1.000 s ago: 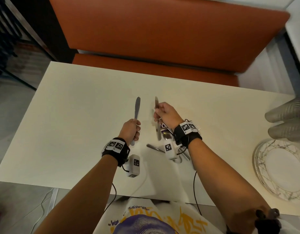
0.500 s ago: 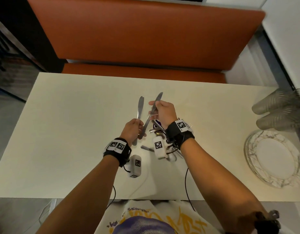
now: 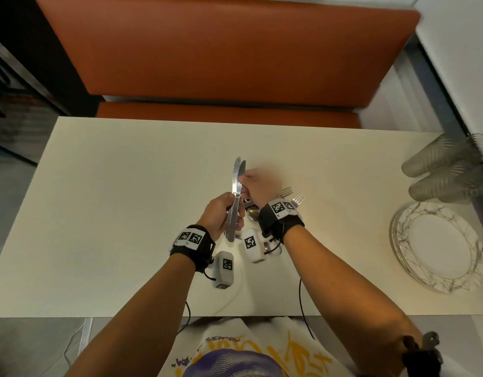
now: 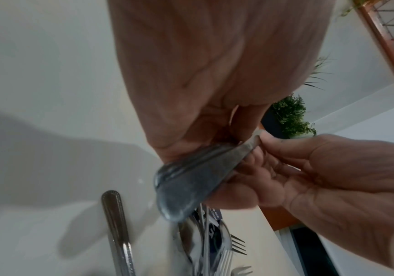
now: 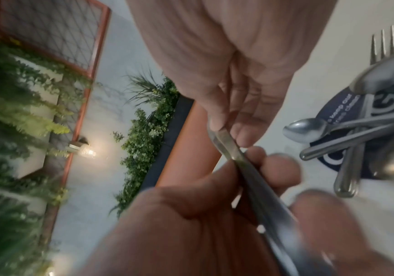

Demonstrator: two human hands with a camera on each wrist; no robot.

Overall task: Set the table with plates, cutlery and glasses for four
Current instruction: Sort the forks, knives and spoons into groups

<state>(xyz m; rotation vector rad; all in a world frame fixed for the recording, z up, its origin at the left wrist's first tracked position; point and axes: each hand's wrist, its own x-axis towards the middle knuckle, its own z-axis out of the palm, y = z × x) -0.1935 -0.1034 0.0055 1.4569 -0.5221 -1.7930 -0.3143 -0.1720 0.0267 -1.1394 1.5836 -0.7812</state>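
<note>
Two steel table knives (image 3: 237, 183) stand blade-up, pressed flat together above the middle of the cream table (image 3: 126, 213). My left hand (image 3: 229, 210) grips both handles (image 4: 191, 179) in its fist. My right hand (image 3: 244, 180) pinches the nearer knife (image 5: 224, 140) between thumb and fingertips, just above the left hand. The rest of the cutlery pile, forks (image 3: 292, 194) and spoons (image 5: 304, 130), lies on a dark blue printed mat (image 5: 347, 110) under my right wrist. A stack of marbled plates (image 3: 438, 246) sits at the table's right edge, with ribbed glasses (image 3: 447, 170) lying behind it.
An orange upholstered bench (image 3: 221, 63) runs along the far side of the table. A white wall (image 3: 466, 50) borders the right side. Cables from the wrist cameras trail over the near table edge (image 3: 234, 315).
My right hand has swung its knife leftward against the one in my left hand. The two knives, apart a second ago, now lie together in the left hand's grip.
</note>
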